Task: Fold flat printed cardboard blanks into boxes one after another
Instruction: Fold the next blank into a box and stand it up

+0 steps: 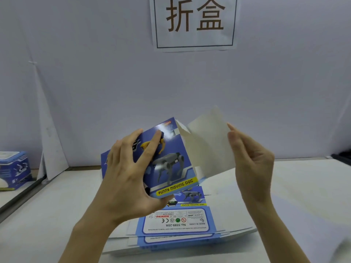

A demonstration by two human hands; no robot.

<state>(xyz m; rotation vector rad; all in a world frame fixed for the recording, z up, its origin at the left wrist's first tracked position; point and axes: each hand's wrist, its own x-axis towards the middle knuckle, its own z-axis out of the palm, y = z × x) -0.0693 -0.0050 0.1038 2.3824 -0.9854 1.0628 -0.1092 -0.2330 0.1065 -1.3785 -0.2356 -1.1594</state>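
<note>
Flat blanks [176, 224] lie on a white table [47, 215] below a wall sign [195, 21].

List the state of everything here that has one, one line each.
held box: half formed, lifted off the table, white flap open.
left hand: grips the held box's printed face.
right hand: pinches the white flap's edge.
stack of blanks: flat, unfolded, lying on the table.
finished box: folded up, standing at far left.
</note>
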